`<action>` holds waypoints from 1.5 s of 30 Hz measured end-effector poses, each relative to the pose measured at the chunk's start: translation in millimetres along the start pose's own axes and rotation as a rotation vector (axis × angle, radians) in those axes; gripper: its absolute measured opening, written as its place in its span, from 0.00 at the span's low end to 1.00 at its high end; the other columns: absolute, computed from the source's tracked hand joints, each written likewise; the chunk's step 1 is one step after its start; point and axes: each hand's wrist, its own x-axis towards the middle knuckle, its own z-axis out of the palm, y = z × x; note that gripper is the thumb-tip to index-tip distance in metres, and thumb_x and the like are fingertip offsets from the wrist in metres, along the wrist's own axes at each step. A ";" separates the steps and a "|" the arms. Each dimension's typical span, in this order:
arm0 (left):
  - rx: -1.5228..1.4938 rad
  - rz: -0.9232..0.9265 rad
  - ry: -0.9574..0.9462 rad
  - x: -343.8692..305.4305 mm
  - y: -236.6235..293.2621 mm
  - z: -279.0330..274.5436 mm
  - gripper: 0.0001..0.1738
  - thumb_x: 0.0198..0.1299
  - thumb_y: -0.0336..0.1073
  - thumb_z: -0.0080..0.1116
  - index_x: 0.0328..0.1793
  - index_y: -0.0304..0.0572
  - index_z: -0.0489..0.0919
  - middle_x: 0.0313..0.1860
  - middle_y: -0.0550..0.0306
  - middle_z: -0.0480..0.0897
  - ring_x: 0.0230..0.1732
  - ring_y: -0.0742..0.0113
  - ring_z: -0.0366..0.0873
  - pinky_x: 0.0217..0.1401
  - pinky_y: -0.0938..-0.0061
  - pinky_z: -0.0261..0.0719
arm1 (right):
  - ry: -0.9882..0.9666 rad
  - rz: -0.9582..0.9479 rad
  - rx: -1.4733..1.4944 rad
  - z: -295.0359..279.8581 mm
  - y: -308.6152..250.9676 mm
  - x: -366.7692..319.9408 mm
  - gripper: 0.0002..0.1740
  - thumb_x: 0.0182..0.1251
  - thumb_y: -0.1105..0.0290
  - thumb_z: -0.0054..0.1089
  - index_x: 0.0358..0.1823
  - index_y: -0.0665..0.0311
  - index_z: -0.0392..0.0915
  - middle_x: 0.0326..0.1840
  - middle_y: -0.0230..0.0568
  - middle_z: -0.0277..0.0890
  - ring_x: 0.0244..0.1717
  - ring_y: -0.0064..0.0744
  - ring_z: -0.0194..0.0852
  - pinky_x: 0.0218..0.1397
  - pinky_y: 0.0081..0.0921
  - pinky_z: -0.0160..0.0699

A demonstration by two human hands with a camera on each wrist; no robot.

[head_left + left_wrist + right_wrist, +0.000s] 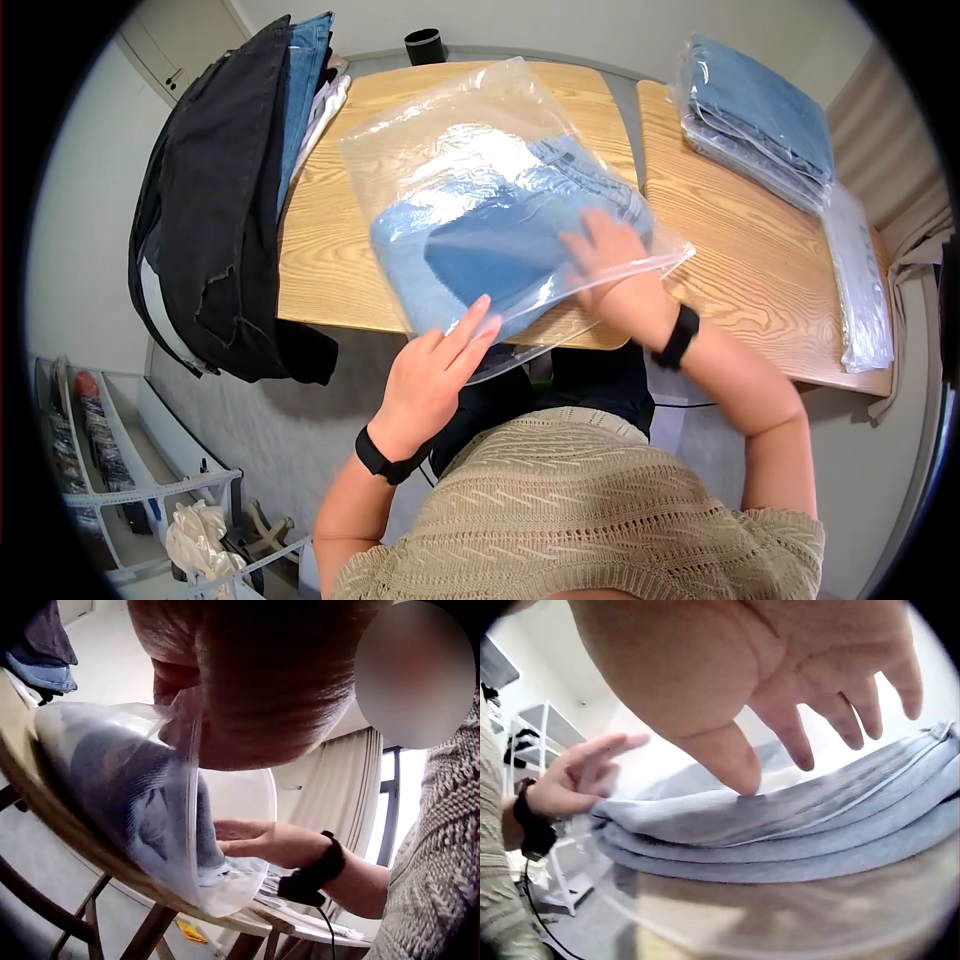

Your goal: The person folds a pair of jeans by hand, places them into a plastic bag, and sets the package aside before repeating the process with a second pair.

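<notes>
Folded light-blue jeans (490, 235) with a darker blue patch lie inside a clear plastic bag (400, 150) on the wooden table. The bag's mouth faces the person's body. My left hand (425, 385) is at the left of that mouth, pinching the film at its edge, with two fingers stretched out over the jeans. Spread fingers of my right hand (612, 262) reach in at the mouth's right side and rest on the jeans; the bag's lip crosses near the wrist. In the right wrist view the thumb touches the layered folds of the jeans (780, 817).
Black and blue trousers (215, 210) hang in a thick pile over the table's left edge. Bagged folded jeans (760, 110) are stacked on the right table, beside a flat pack of clear bags (858, 290). A black cup (425, 46) stands behind; a shelf (130, 490) is lower left.
</notes>
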 end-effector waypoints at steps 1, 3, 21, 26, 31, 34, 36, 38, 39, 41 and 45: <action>-0.004 -0.003 0.059 -5.4 -1.9 3.5 0.30 0.45 0.17 0.52 0.59 0.41 0.77 0.63 0.49 0.74 0.27 0.62 0.70 0.32 0.71 0.74 | 0.009 -0.002 0.085 -8.8 -21.0 -10.9 0.35 0.52 0.52 0.66 0.62 0.54 0.70 0.69 0.58 0.59 0.72 0.56 0.52 0.68 0.53 0.56; -0.010 -0.008 0.109 -16.6 -2.5 7.8 0.31 0.44 0.16 0.52 0.59 0.43 0.77 0.62 0.48 0.74 0.27 0.62 0.69 0.32 0.72 0.73 | -0.074 -0.009 0.163 -28.4 -51.4 -21.0 0.40 0.51 0.52 0.68 0.67 0.51 0.65 0.73 0.58 0.53 0.75 0.57 0.47 0.69 0.54 0.56; -0.164 -0.497 0.330 -45.6 13.4 24.0 0.38 0.46 0.12 0.46 0.68 0.43 0.70 0.69 0.43 0.67 0.33 0.61 0.79 0.28 0.77 0.73 | -0.031 0.237 0.346 29.3 -77.7 46.2 0.38 0.55 0.79 0.54 0.70 0.46 0.62 0.75 0.63 0.42 0.76 0.70 0.33 0.65 0.60 0.61; -0.251 -0.475 0.381 -47.2 10.9 18.4 0.34 0.44 0.15 0.51 0.62 0.42 0.74 0.67 0.42 0.69 0.34 0.54 0.82 0.29 0.70 0.78 | -0.043 0.265 0.397 46.2 -74.3 103.0 0.35 0.58 0.81 0.48 0.69 0.45 0.63 0.76 0.61 0.41 0.77 0.68 0.30 0.64 0.64 0.60; -0.254 -0.415 0.421 -49.5 5.4 13.9 0.32 0.44 0.16 0.52 0.60 0.41 0.74 0.65 0.41 0.71 0.35 0.54 0.82 0.32 0.71 0.79 | -0.104 0.327 0.412 59.5 -73.7 166.0 0.34 0.60 0.81 0.45 0.68 0.43 0.64 0.77 0.57 0.40 0.78 0.64 0.26 0.66 0.63 0.57; -0.249 -0.387 0.432 -51.1 3.3 12.0 0.31 0.44 0.16 0.53 0.59 0.42 0.76 0.64 0.42 0.72 0.41 0.52 0.82 0.35 0.71 0.81 | -0.118 0.335 0.385 76.5 -66.6 199.3 0.40 0.53 0.83 0.53 0.68 0.40 0.64 0.77 0.58 0.40 0.77 0.68 0.27 0.69 0.59 0.58; -0.261 -0.380 0.429 -53.6 1.8 13.2 0.31 0.43 0.17 0.53 0.59 0.42 0.76 0.63 0.41 0.73 0.43 0.51 0.82 0.36 0.71 0.81 | -0.118 0.325 0.402 83.8 -60.6 215.5 0.40 0.53 0.82 0.54 0.68 0.40 0.64 0.77 0.56 0.39 0.77 0.67 0.28 0.69 0.59 0.57; -0.273 -0.391 0.422 -53.9 1.8 11.1 0.31 0.42 0.17 0.53 0.58 0.43 0.76 0.63 0.41 0.73 0.44 0.51 0.82 0.35 0.70 0.81 | -0.137 0.331 0.415 89.4 -55.4 228.0 0.37 0.57 0.81 0.50 0.68 0.39 0.65 0.78 0.54 0.38 0.78 0.62 0.27 0.69 0.61 0.56; -0.281 -0.380 0.402 -54.8 1.1 11.3 0.31 0.42 0.17 0.54 0.58 0.43 0.76 0.62 0.42 0.74 0.42 0.53 0.83 0.35 0.70 0.81 | -0.163 0.347 0.427 88.9 -54.3 232.6 0.34 0.61 0.80 0.47 0.67 0.39 0.66 0.79 0.51 0.36 0.79 0.58 0.26 0.68 0.64 0.54; -0.310 -0.359 0.373 -55.4 1.1 10.8 0.31 0.41 0.17 0.54 0.56 0.43 0.78 0.62 0.43 0.75 0.34 0.57 0.82 0.34 0.71 0.80 | -0.172 0.349 0.427 89.3 -51.8 238.0 0.34 0.61 0.80 0.47 0.67 0.38 0.66 0.79 0.51 0.36 0.79 0.58 0.26 0.68 0.64 0.54; -0.296 -0.299 0.356 -54.8 -2.3 12.2 0.30 0.40 0.17 0.54 0.55 0.43 0.78 0.61 0.46 0.76 0.31 0.58 0.81 0.33 0.71 0.80 | -0.177 0.400 0.422 92.8 -49.6 245.0 0.33 0.62 0.79 0.47 0.66 0.36 0.66 0.79 0.49 0.37 0.80 0.56 0.27 0.68 0.64 0.54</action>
